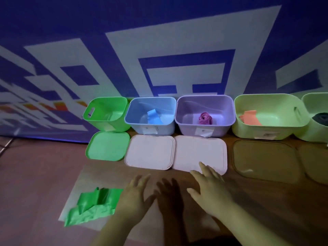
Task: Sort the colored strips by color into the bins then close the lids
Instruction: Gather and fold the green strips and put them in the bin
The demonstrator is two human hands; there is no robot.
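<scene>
A crumpled green strip lies on the table at the lower left, just left of my left hand, which is open with fingers spread and holds nothing. My right hand is also open, its fingertips over the near edge of a white lid. Along the back stand a green bin, a blue bin with a blue strip, a purple bin with a rolled pink strip, and a pale green bin with an orange strip.
A green lid and a second white lid lie in front of their bins. Two dark transparent lids rest at the right. Another pale bin with a dark strip sits at the far right edge. A blue-and-white patterned wall rises behind.
</scene>
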